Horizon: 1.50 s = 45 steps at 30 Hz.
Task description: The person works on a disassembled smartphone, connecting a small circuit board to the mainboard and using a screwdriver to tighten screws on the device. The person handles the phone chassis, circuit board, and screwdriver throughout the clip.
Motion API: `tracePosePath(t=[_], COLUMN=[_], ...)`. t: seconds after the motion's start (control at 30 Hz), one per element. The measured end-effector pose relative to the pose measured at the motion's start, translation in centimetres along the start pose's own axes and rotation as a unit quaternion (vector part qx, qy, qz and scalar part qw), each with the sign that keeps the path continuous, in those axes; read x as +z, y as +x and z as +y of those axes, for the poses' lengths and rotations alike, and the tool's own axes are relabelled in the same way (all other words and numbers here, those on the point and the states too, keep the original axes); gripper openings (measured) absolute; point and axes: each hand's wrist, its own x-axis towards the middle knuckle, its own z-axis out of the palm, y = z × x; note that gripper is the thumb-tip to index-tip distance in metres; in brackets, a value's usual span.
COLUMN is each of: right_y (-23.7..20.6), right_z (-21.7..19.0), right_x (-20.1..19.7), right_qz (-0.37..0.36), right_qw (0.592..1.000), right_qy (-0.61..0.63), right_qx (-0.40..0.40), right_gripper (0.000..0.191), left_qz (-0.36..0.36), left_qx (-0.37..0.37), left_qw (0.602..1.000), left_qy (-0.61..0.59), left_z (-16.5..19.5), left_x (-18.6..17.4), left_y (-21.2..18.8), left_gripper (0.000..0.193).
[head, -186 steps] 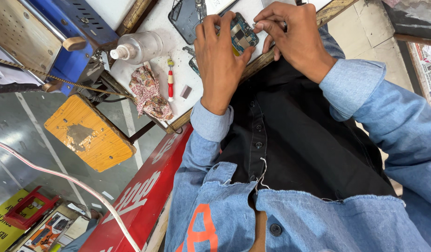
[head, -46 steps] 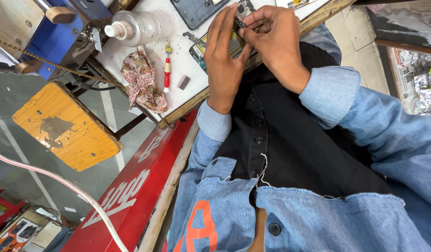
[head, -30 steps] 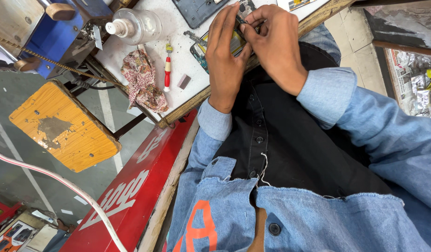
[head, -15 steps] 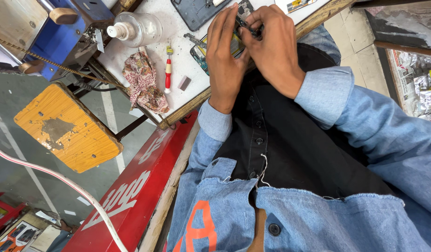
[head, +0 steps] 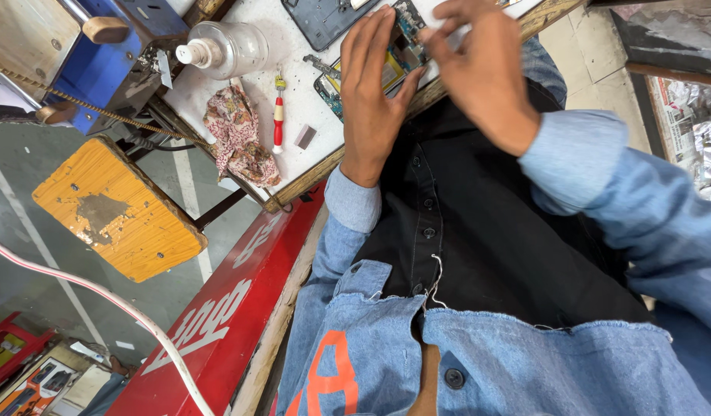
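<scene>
Your right hand [head: 486, 69] has lifted off the opened phone with its exposed green circuit board [head: 401, 50], where half a second ago it was pinched down on it; now its fingers hang loosely curled just above, gripping nothing that shows. Your left hand [head: 374, 85] lies flat, fingers spread, pinning the phone at the near edge of the white worktop [head: 240, 92]. The red-handled screwdriver [head: 278, 123] rests untouched beside the crumpled patterned cloth [head: 236, 142].

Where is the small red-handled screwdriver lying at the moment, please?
The red-handled screwdriver lies on the white worktop, between the patterned cloth and the left hand.
</scene>
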Motion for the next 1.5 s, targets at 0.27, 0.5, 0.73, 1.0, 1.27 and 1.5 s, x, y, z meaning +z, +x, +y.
tracePosePath(t=[0.27,0.5,0.73,1.0,1.27,1.5], right_y=[-0.5,-1.0,-1.1,-1.5,-1.7,-1.6], right_z=[1.0,0.3,-0.6,0.0,0.4,0.0], right_x=[-4.2,-3.2,-2.6,-2.7,-2.1,-2.2], right_qz=[0.001,-0.013,-0.037,-0.054,-0.06,-0.089], right_qw=[0.999,0.999,0.95,0.937,0.868,0.828], right_qy=[0.023,0.006,-0.226,-0.265,-0.41,-0.459], right_qx=[-0.044,-0.05,-0.212,-0.222,-0.275,-0.31], right_gripper=[0.014,0.016,0.029,0.049,0.054,0.062], left_qz=[-0.032,-0.04,-0.057,-0.038,-0.038,-0.033], left_qx=[0.006,0.002,0.021,0.018,0.011,0.022], left_qw=[0.997,0.993,0.987,0.992,0.994,0.994], left_qy=[0.067,0.11,0.152,0.119,0.101,0.105], left_z=[0.6,1.2,1.4,1.0,0.8,0.7], left_x=[0.6,0.9,0.8,1.1,1.0,1.1], left_y=[0.7,0.5,0.3,0.0,-0.2,-0.2], left_gripper=[0.071,0.062,0.058,0.058,0.059,0.058])
